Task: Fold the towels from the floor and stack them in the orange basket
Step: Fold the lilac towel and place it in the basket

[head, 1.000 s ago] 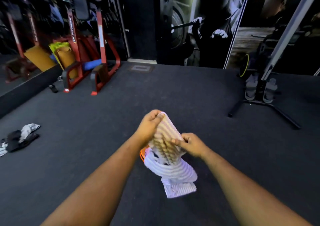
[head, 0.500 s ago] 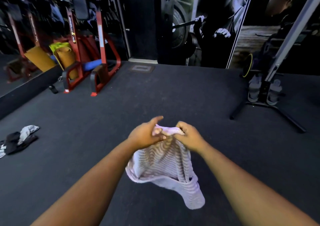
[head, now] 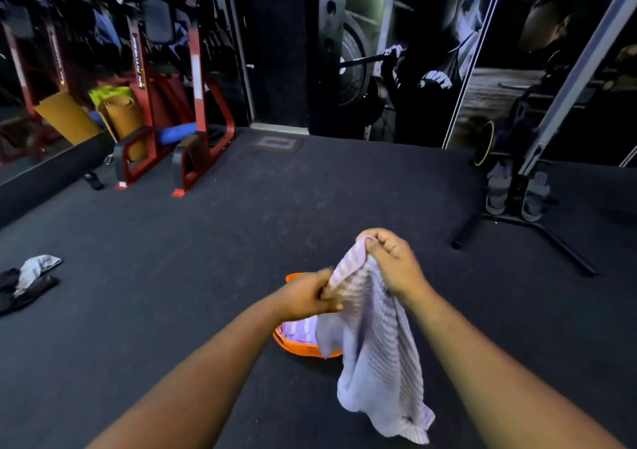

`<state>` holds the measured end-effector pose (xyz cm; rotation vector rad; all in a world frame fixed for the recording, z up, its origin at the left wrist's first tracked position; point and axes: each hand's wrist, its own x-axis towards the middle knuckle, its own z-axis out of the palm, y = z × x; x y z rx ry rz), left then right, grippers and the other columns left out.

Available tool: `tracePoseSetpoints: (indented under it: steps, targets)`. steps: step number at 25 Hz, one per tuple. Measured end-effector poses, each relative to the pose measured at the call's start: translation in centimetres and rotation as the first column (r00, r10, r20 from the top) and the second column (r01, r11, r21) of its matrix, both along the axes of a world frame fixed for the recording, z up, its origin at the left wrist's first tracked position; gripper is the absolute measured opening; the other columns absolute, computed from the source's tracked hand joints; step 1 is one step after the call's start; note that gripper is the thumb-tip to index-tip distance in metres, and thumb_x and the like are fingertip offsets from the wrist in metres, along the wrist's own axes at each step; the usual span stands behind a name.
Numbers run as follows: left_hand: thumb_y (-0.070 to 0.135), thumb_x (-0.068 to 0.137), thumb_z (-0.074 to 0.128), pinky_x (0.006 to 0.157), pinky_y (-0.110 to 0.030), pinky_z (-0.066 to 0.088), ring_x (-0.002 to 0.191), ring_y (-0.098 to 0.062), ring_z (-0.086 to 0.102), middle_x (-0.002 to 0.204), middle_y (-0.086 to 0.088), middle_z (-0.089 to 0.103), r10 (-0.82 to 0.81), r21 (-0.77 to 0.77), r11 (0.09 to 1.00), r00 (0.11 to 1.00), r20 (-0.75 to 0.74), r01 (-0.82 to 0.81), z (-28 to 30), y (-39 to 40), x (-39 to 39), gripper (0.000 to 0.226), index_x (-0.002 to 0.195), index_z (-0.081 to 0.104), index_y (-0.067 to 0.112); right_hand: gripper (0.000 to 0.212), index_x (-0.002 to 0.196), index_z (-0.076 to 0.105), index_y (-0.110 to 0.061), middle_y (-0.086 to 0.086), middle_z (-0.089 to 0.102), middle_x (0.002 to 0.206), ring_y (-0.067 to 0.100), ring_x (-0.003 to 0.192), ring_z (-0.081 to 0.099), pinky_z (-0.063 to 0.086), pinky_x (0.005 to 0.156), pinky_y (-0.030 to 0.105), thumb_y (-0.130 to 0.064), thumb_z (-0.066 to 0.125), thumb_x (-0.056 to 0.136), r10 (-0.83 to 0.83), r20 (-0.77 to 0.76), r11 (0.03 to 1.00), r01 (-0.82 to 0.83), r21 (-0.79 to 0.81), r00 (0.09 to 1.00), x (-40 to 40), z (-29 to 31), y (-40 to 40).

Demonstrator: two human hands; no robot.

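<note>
Dark, speckled gym floor fills most of the view, and it looks rough and a bit rubbery. Red metal frames stand at the back, with rolled mats beside them.

Both hands hold one towel up in the air. It is pale purple with thin stripes, soft and ribbed, and it hangs down in loose folds. The right hand pinches its top edge with curled fingers. The left hand grips the edge a little lower, fingers curled round the cloth. This towel does not look folded yet.

Right below the hands sits the orange basket. It looks like smooth, shiny plastic. One striped purple towel already lies inside it, so part of the job seems done.

Far off on the left, a small pile of grey and black cloth lies crumpled on the floor. I think that still needs folding too.
</note>
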<state>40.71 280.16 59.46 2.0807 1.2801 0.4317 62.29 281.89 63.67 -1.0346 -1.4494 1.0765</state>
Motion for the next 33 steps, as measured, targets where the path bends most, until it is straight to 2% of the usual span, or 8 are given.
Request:
tracePoseSetpoints:
  steps: [3, 7, 10, 17, 21, 25, 28, 33]
  targets:
    - [0.016, 0.098, 0.061, 0.07, -0.029, 0.049, 0.072, -0.001, 0.052, 0.081, -0.001, 0.058, 0.245, -0.174, 0.964, 0.927, 0.283, -0.201, -2.3, 0.0, -1.2, 0.013, 0.086, 0.063, 0.011, 0.018, 0.074, 0.061, -0.021, -0.009, 0.061, 0.075, 0.005, 0.073, 0.054, 0.043, 0.075, 0.03, -0.016, 0.05, 0.086, -0.19, -0.061, 0.98, 0.187, -0.064, 0.98, 2.1, 0.1, 0.5]
    - [0.027, 0.101, 0.056, 0.066, -0.029, 0.039, 0.069, -0.006, 0.046, 0.074, 0.005, 0.05, 0.369, -0.194, 0.929, 0.805, 0.463, -0.314, 0.7, 1.5, 0.2, 0.022, 0.081, 0.056, 0.017, 0.044, 0.117, 0.063, -0.025, -0.008, 0.059, 0.115, 0.005, 0.104, 0.058, 0.046, 0.094, 0.031, -0.037, 0.06, 0.075, -0.083, 0.505, 0.996, 0.066, 0.052, 0.859, 2.5, -1.5, -0.2]
    - [0.04, 0.097, 0.06, 0.061, -0.028, 0.038, 0.06, -0.002, 0.044, 0.062, 0.01, 0.048, 0.2, 0.11, 0.966, 0.946, 0.254, -0.233, 2.9, 1.8, 2.1, 0.036, 0.067, 0.049, 0.024, 0.076, 0.145, 0.043, -0.024, -0.012, 0.056, 0.128, 0.002, 0.114, 0.057, 0.046, 0.097, 0.02, -0.042, 0.075, 0.079, 0.249, 0.571, 0.965, -0.25, -0.078, 0.782, -0.5, -1.7, -1.5]
    - [0.071, 0.084, 0.045, 0.071, -0.036, 0.047, 0.085, -0.021, 0.065, 0.087, 0.0, 0.07, 0.129, 0.129, 0.988, 0.905, -0.406, -0.083, -0.1, 0.2, -5.4, 0.053, 0.086, 0.06, 0.02, 0.028, 0.07, 0.05, -0.014, -0.006, 0.046, 0.071, 0.013, 0.071, 0.048, 0.039, 0.066, 0.038, -0.03, 0.058, 0.091, -0.179, 0.564, 0.962, 0.024, 0.271, 0.806, 3.4, -0.8, 0.8]
    - [0.038, 0.097, 0.058, 0.069, -0.031, 0.04, 0.067, -0.005, 0.047, 0.072, 0.005, 0.05, 0.455, -0.234, 0.885, 0.851, 0.261, -0.402, -1.2, -1.3, -6.4, 0.027, 0.074, 0.054, 0.023, 0.029, 0.073, 0.04, -0.017, -0.005, 0.045, 0.065, 0.017, 0.065, 0.047, 0.037, 0.06, 0.038, -0.025, 0.062, 0.089, -0.27, 0.524, 0.95, 0.312, 0.008, 0.808, 4.0, -1.7, 0.6]
    - [0.022, 0.104, 0.056, 0.071, -0.03, 0.042, 0.07, -0.007, 0.049, 0.075, 0.001, 0.051, 0.462, -0.266, 0.886, 0.755, 0.466, -0.379, 1.8, -1.3, -0.7, 0.022, 0.083, 0.053, 0.016, 0.062, 0.129, 0.05, -0.033, -0.003, 0.071, 0.1, 0.021, 0.092, 0.067, 0.054, 0.08, 0.038, -0.053, 0.076, 0.077, 0.112, 0.678, 0.992, -0.043, -0.117, 0.727, -1.7, -1.4, -1.6]
    - [0.046, 0.088, 0.075, 0.065, -0.032, 0.046, 0.069, -0.009, 0.058, 0.079, 0.006, 0.063, 0.237, -0.022, 0.972, 0.963, 0.131, -0.236, 3.0, -1.3, -0.1, 0.035, 0.096, 0.052, 0.02, 0.028, 0.097, 0.061, -0.034, -0.003, 0.072, 0.088, 0.021, 0.085, 0.068, 0.053, 0.071, 0.038, -0.058, 0.064, 0.081, 0.146, 0.805, 0.984, -0.167, -0.059, 0.575, -2.9, -0.1, -1.3]
    - [0.037, 0.08, 0.058, 0.069, -0.035, 0.046, 0.099, -0.023, 0.063, 0.102, 0.003, 0.065, 0.241, 0.208, 0.964, 0.88, -0.41, -0.167, -0.6, -2.2, -5.7, 0.022, 0.098, 0.053, 0.025, 0.024, 0.071, 0.056, -0.018, -0.007, 0.066, 0.061, 0.014, 0.061, 0.063, 0.052, 0.064, 0.036, -0.038, 0.06, 0.085, -0.03, 0.655, 0.998, 0.054, -0.016, 0.755, 1.4, 1.5, -1.0]
